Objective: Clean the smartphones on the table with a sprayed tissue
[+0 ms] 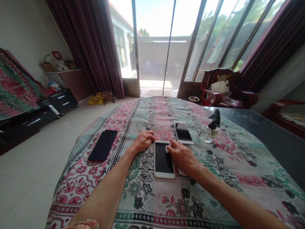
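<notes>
A white smartphone (164,160) with a dark screen lies face up on the flowered tablecloth in front of me. At its upper left corner, my left hand (143,141) rests with bent fingers, the fingertips against the phone's edge. My right hand (182,156) is closed over the right side of the screen, pinching a small white wipe (167,148) against the glass. Most of the wipe is hidden under the fingers. Just beyond my right hand lies a second white smartphone (183,132), also face up. Off to the left is a larger black smartphone (103,145).
A clear spray bottle with a black trigger head (214,122) stands to the right on the round table's tablecloth (143,203). Past the table are a red wooden chair (220,78), glass doors (154,60) and a purple curtain (88,41). A yellow bag (95,99) sits on the floor.
</notes>
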Action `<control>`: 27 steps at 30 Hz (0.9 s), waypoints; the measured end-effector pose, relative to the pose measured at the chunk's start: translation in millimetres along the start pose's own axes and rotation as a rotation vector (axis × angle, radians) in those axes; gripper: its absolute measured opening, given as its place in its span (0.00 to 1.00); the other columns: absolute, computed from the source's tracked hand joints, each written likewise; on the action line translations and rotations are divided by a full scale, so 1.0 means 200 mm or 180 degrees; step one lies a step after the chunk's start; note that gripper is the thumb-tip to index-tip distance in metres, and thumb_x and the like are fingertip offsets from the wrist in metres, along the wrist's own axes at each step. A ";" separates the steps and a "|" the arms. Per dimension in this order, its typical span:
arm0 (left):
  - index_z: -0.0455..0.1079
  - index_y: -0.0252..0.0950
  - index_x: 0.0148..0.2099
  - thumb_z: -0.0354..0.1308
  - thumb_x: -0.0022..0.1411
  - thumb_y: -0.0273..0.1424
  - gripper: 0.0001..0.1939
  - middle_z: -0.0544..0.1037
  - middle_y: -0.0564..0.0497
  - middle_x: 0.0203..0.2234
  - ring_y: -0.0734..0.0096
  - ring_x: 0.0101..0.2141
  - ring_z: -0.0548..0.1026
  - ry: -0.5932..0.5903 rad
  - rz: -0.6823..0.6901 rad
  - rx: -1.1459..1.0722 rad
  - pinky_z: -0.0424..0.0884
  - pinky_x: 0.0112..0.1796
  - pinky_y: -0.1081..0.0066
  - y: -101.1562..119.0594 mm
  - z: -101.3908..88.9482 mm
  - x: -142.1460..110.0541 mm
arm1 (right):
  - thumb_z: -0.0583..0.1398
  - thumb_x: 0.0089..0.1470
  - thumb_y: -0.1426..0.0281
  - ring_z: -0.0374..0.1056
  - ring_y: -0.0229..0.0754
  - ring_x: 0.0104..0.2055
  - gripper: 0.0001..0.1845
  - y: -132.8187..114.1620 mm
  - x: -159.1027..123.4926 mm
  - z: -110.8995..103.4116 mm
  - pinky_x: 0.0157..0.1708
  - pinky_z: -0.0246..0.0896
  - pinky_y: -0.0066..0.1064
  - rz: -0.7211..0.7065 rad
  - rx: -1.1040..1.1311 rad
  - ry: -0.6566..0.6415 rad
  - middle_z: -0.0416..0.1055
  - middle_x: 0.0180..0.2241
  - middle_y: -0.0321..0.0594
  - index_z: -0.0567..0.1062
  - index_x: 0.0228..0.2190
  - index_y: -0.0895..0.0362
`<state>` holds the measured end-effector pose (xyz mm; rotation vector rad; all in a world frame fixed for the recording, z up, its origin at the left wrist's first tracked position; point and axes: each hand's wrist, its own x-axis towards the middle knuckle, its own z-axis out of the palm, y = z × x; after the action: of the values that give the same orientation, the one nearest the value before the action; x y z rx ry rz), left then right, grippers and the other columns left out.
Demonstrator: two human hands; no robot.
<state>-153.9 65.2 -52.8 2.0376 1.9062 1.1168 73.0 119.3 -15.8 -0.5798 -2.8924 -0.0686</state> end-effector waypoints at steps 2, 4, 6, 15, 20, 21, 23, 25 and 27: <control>0.78 0.38 0.31 0.53 0.52 0.19 0.13 0.78 0.50 0.40 0.68 0.41 0.76 0.0009 -0.0009 -0.0005 0.69 0.49 0.70 0.00 0.00 0.00 | 0.56 0.55 0.80 0.63 0.45 0.40 0.10 -0.03 -0.08 -0.01 0.36 0.60 0.32 -0.0056 0.0083 -0.0047 0.67 0.38 0.46 0.73 0.38 0.58; 0.78 0.38 0.31 0.53 0.52 0.19 0.13 0.78 0.50 0.40 0.68 0.42 0.76 0.0010 -0.0015 -0.0012 0.69 0.49 0.70 0.00 0.01 0.00 | 0.55 0.55 0.80 0.63 0.43 0.38 0.10 -0.06 -0.14 -0.03 0.36 0.60 0.31 -0.0149 0.0190 -0.0095 0.67 0.37 0.45 0.73 0.38 0.58; 0.78 0.38 0.31 0.53 0.53 0.20 0.13 0.78 0.50 0.40 0.68 0.42 0.75 0.0015 -0.0017 -0.0012 0.68 0.50 0.69 -0.01 0.01 0.00 | 0.55 0.55 0.80 0.62 0.42 0.36 0.10 -0.08 -0.18 -0.04 0.36 0.59 0.31 -0.0267 0.0302 -0.0097 0.66 0.35 0.44 0.73 0.36 0.58; 0.78 0.38 0.32 0.53 0.54 0.21 0.14 0.78 0.49 0.41 0.68 0.43 0.75 0.0006 0.0028 -0.0007 0.67 0.50 0.69 -0.04 0.02 0.00 | 0.53 0.57 0.78 0.60 0.42 0.39 0.09 0.01 0.06 0.00 0.40 0.58 0.33 -0.0260 0.0273 0.0149 0.66 0.37 0.45 0.73 0.35 0.59; 0.78 0.38 0.31 0.53 0.54 0.21 0.13 0.78 0.51 0.40 0.69 0.42 0.75 -0.0008 0.0003 0.0028 0.68 0.50 0.70 -0.02 0.01 0.00 | 0.53 0.59 0.77 0.60 0.42 0.40 0.11 0.00 0.19 0.04 0.41 0.58 0.33 -0.0474 0.0298 0.0097 0.66 0.38 0.45 0.74 0.39 0.58; 0.78 0.39 0.31 0.54 0.54 0.21 0.13 0.78 0.51 0.40 0.69 0.42 0.75 0.0011 -0.0020 0.0048 0.68 0.50 0.70 -0.02 0.01 0.00 | 0.52 0.59 0.77 0.60 0.42 0.40 0.12 -0.01 0.20 0.04 0.41 0.58 0.33 -0.0520 0.0354 0.0081 0.66 0.39 0.45 0.74 0.40 0.58; 0.78 0.39 0.31 0.54 0.54 0.21 0.12 0.78 0.51 0.40 0.69 0.42 0.75 0.0045 -0.0047 0.0055 0.68 0.51 0.69 -0.02 0.01 0.00 | 0.52 0.60 0.77 0.60 0.42 0.40 0.12 -0.03 0.21 0.03 0.41 0.58 0.33 -0.0576 0.0475 0.0080 0.66 0.40 0.45 0.73 0.41 0.57; 0.78 0.38 0.31 0.54 0.54 0.21 0.12 0.78 0.51 0.40 0.69 0.42 0.75 0.0048 -0.0027 0.0024 0.68 0.50 0.69 -0.02 0.01 0.00 | 0.52 0.59 0.77 0.60 0.41 0.39 0.12 -0.05 0.19 0.01 0.42 0.58 0.33 -0.0649 0.0600 0.0096 0.66 0.39 0.44 0.73 0.39 0.57; 0.78 0.38 0.31 0.53 0.54 0.20 0.13 0.78 0.51 0.40 0.69 0.42 0.75 0.0012 0.0007 0.0001 0.68 0.50 0.69 -0.02 0.01 0.00 | 0.52 0.59 0.77 0.59 0.41 0.39 0.11 -0.06 0.14 -0.01 0.41 0.58 0.32 -0.0756 0.0738 0.0066 0.66 0.38 0.43 0.73 0.37 0.56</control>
<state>-155.4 66.4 -56.8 2.0397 1.9065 1.1215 43.6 119.5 -8.8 -0.1934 -2.8783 0.2232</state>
